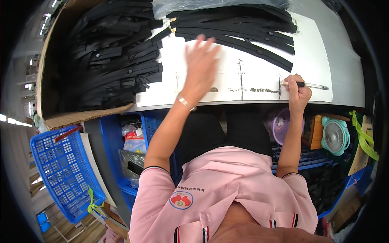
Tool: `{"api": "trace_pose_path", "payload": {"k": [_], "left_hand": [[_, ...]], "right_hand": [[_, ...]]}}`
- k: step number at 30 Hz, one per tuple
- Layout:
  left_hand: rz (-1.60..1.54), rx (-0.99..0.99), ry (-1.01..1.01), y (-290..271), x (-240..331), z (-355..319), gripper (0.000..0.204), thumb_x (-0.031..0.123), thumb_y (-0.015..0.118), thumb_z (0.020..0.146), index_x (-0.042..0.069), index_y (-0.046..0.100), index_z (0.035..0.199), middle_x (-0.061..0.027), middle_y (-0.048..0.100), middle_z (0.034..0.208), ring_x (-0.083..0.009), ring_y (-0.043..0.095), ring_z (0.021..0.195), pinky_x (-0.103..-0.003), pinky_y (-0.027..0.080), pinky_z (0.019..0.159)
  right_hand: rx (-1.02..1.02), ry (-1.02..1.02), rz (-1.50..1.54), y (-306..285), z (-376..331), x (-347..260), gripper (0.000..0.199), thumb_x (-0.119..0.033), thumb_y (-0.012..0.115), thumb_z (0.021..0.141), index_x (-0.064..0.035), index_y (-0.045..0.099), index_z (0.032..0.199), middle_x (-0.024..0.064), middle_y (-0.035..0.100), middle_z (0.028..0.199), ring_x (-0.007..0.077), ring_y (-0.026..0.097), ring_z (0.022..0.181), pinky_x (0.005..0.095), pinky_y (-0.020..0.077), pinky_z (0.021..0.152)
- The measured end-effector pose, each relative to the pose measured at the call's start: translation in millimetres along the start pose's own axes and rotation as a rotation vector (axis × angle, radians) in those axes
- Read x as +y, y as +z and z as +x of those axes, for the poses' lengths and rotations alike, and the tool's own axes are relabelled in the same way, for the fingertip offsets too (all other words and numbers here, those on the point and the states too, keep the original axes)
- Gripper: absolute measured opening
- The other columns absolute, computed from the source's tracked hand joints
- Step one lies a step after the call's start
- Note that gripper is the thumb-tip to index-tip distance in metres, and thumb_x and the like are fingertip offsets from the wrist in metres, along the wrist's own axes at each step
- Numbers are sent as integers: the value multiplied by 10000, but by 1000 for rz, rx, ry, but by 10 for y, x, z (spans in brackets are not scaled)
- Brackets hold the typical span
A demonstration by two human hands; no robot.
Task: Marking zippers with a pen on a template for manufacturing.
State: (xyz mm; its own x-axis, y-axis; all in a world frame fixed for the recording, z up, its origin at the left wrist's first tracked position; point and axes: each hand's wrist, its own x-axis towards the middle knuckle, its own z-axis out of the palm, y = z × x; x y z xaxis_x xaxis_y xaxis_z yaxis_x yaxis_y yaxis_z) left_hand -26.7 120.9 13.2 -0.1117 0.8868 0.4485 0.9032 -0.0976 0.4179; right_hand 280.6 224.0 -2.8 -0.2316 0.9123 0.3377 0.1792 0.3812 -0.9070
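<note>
My left hand [200, 69], smeared by motion, is over the white board [314, 52] with its fingers spread and nothing seen in it. Just beyond its fingertips lie black zipper-like strips [239, 20], spread roughly side by side. One strip [259, 52] lies nearest to me and slants down to the right. My right hand [299, 94] pinches a pen [316, 86] with a clear barrel and black grip, close to the board's front edge. Dark upright lines and smudges [242, 81] mark the board between my hands.
At left, a cardboard box [87, 115] holds a big heap of black strips [105, 69]. Clear plastic film [219, 4] lies at the back. Below the table are blue baskets [60, 170], a purple basket [282, 127] and a small teal fan [335, 136].
</note>
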Motion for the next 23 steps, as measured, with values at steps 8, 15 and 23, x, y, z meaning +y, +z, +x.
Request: {"api": "trace_pose_path", "payload": {"k": [8,15,23], "left_hand": [[616,117,-285,-1049,-1061,-759,240,58,680,891,94,765,1113,-63,686,1286,-275,534,1340,-533,249,1214],[410,244,-193,-900,-761,-538,65,131,771,882,77,742,903,-48,754,1039,-247,679,1111,-484,352,1160],[-8,35,9,171,501,-317,230,85,711,948,94,745,1176,-97,735,1237,-257,644,1271,-474,360,1182]], "right_hand": [[-7,-8,-35,20,8,-6,176,-47,649,991,58,684,854,48,706,777,70,578,674,248,453,622],[29,-54,-81,22,8,42,156,-43,672,976,54,712,860,59,721,774,72,598,649,247,453,586],[99,-122,-288,151,-23,-129,290,-58,773,916,-102,760,1202,113,737,824,156,651,651,258,526,645]]}}
